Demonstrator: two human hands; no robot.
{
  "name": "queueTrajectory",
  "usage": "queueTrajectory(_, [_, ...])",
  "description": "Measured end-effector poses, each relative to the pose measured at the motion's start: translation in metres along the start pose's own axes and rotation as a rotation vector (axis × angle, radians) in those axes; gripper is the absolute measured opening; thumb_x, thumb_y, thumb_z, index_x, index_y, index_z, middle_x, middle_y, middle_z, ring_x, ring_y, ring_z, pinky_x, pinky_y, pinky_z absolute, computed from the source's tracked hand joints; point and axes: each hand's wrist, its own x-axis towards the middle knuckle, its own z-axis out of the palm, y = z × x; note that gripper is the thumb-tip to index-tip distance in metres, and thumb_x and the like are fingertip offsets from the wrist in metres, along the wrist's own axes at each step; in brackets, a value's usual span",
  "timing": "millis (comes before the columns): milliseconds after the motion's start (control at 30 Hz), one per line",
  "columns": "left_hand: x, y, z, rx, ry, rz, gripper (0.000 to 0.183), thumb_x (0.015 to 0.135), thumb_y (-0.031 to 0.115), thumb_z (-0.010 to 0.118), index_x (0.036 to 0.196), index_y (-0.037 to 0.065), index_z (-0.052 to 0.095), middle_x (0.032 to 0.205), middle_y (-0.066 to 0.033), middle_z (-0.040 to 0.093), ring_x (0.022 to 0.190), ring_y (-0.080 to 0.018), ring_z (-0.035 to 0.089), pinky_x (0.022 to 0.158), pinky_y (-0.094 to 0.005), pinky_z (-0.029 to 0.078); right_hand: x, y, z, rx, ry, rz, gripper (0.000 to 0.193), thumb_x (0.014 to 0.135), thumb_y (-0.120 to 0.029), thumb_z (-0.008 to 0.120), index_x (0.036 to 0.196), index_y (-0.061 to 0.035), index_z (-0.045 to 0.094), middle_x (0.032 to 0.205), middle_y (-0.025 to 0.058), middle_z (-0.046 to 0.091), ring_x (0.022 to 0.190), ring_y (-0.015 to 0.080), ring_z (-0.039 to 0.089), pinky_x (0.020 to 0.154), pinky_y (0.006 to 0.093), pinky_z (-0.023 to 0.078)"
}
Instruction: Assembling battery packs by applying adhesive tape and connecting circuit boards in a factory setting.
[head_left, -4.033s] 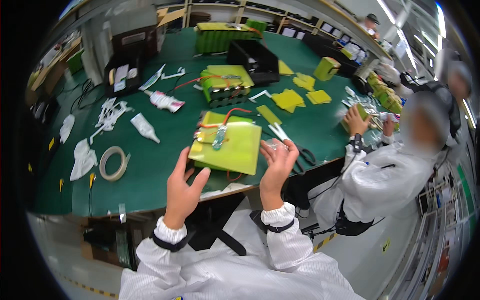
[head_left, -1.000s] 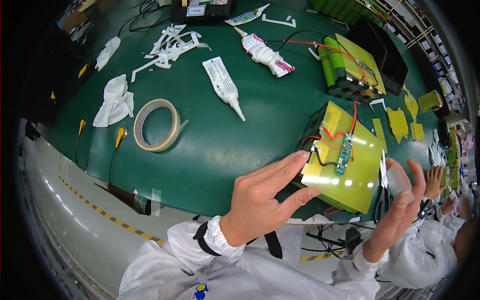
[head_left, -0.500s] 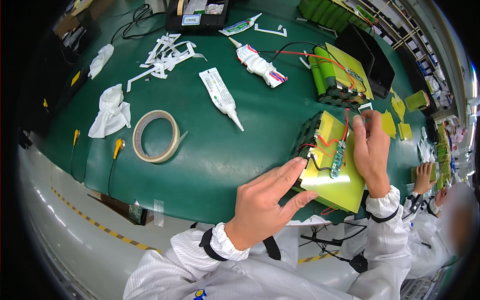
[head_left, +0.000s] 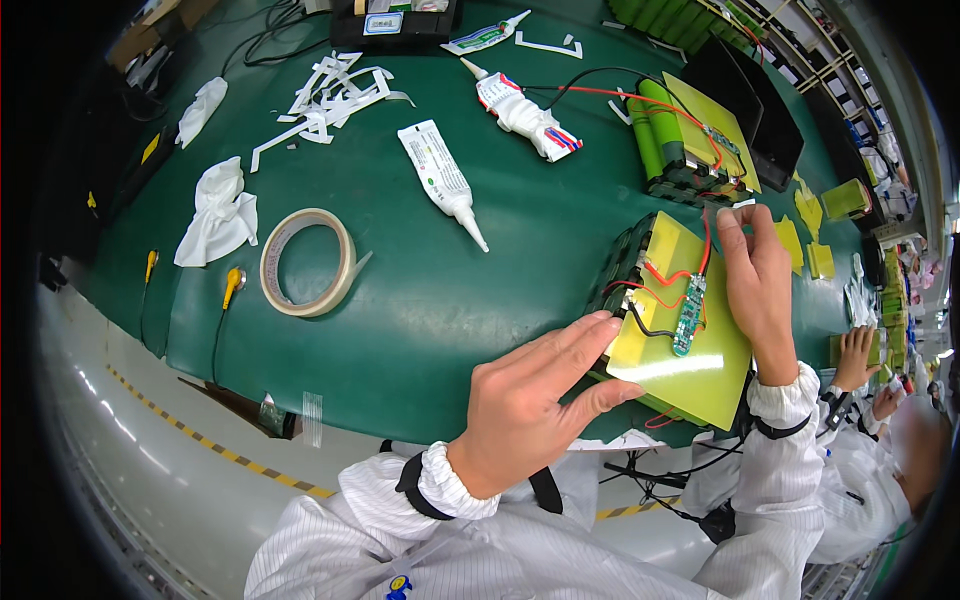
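Observation:
A battery pack (head_left: 690, 385) with a yellow-green top sheet lies near the table's front edge. A green circuit board (head_left: 690, 315) with red and black wires sits on the sheet. My left hand (head_left: 535, 400) grips the pack's near left corner, thumb on the sheet and fingers along the dark side. By the pack's far right edge, my right hand (head_left: 760, 285) has its thumb and fingertips together, close to the upright red wire (head_left: 707, 240); what they pinch is hidden. A second battery pack (head_left: 690, 135) with green cells and similar wires stands just beyond.
Left of the packs lie a white tube (head_left: 437, 175), a wrapped tube (head_left: 520, 115), a masking tape roll (head_left: 345, 270), white paper strips (head_left: 330, 100) and crumpled white cloth (head_left: 218, 215). A black panel (head_left: 770, 130) leans at the right. A co-worker's hand (head_left: 855, 358) is farther right.
The view has shifted slightly. My right hand has moved a little farther away along the pack's right edge. My left hand stays on the corner.

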Motion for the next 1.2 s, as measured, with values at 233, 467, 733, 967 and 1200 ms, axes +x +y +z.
queueTrajectory(233, [0.000,0.000,0.000,0.040,-0.019,0.049,0.058,0.076,0.028,0.085,0.122,-0.001,0.066,0.113,-0.0192,0.071,0.100,-0.0313,0.072,0.083,-0.0355,0.059,0.003,0.006,0.001,0.063,-0.018,0.023,0.040,0.097,-0.039,0.060,0.091,-0.0002,0.055,0.057,0.0064,0.051,0.052,0.0138,0.042,0.051,0.0335,0.034])
queueTrajectory(467, [0.003,0.002,-0.005,0.090,-0.093,0.061,0.058,0.081,0.028,0.082,0.128,0.000,0.062,0.118,-0.0203,0.069,0.103,-0.0333,0.070,0.084,-0.0363,0.058,0.013,0.011,-0.005,0.090,-0.098,-0.034,0.047,0.098,-0.043,0.055,0.100,0.0034,0.060,0.071,0.0134,0.059,0.066,0.0195,0.052,0.063,0.0339,0.043])
queueTrajectory(733, [0.008,0.009,-0.010,0.074,-0.151,-0.018,0.062,0.082,0.030,0.081,0.133,0.004,0.060,0.121,-0.0194,0.068,0.101,-0.0327,0.071,0.081,-0.0358,0.059,0.029,0.009,-0.011,-0.014,-0.293,0.032,0.053,0.101,-0.046,0.050,0.106,0.0054,0.061,0.086,0.0205,0.064,0.079,0.0299,0.059,0.077,0.0367,0.047])
queueTrajectory(967, [0.007,0.006,-0.011,0.112,-0.165,-0.028,0.063,0.080,0.032,0.082,0.132,0.005,0.062,0.119,-0.0170,0.069,0.095,-0.0295,0.072,0.076,-0.0333,0.059,0.028,0.002,-0.008,-0.019,-0.200,0.103,0.056,0.102,-0.048,0.047,0.111,0.0051,0.061,0.093,0.0226,0.065,0.088,0.0335,0.062,0.082,0.0391,0.047])
queueTrajectory(1200, [0.008,0.008,-0.008,0.141,-0.128,-0.025,0.063,0.076,0.036,0.083,0.128,0.005,0.065,0.113,-0.0158,0.071,0.089,-0.0280,0.072,0.073,-0.0328,0.059,0.031,-0.004,-0.011,-0.082,-0.275,0.239,0.057,0.102,-0.050,0.047,0.109,0.0053,0.061,0.094,0.0241,0.065,0.091,0.0371,0.063,0.084,0.0406,0.047])
